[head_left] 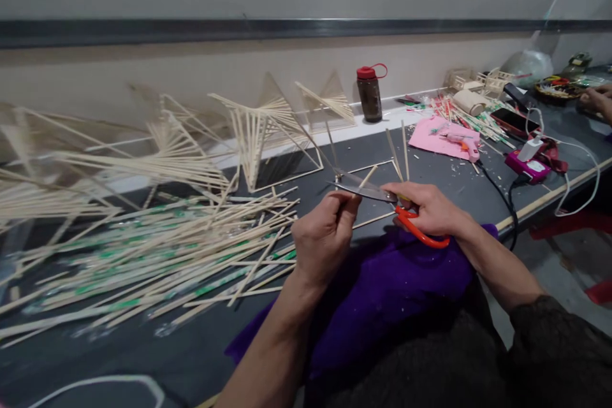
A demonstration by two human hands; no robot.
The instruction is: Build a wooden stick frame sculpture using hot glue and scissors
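Closely, both hands meet at the scissors (368,189), a thin stick (368,176) at the blades.
The left hand (325,229) pinches in a near-fist below the blades, apparently to steady the stick, while the right hand (430,207) grips the orange handle so the blades point toward the left hand. Left of the scissors, loose sticks (224,248) lie along the counter (191,357), seemingly for easy reach; right of them, a glue gun (461,143) rests on a pink sheet (423,138), perhaps to catch drips.
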